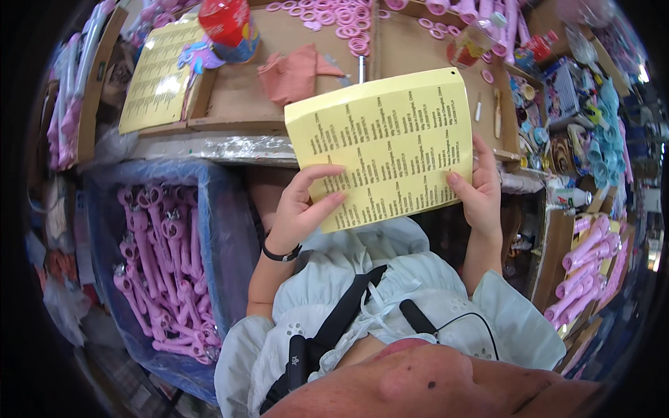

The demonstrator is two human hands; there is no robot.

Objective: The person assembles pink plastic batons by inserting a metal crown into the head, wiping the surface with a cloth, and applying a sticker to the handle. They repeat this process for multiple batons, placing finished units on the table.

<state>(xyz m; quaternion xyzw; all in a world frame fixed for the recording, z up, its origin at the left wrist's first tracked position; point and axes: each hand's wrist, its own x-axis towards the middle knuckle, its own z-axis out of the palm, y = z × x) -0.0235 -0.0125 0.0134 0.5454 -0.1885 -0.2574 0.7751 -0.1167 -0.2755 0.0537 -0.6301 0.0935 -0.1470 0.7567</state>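
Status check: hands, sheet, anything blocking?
Both hands gripping: left hand, right hand. Yellow sheet held up over cardboard table. Nothing blocking.

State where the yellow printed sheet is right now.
In the head view the yellow sheet is held mid-frame by the left hand and right hand, before the cardboard table.

A: What's the person wearing?
B: Pale mint blouse [390, 292], ruffled collar, short flared sleeves with eyelet holes. Black band [280, 255] on the wrist just below the left hand [298, 212].
A: Gear?
B: Black strap [339, 317] across the chest, thin black cable [460, 318] beside it.
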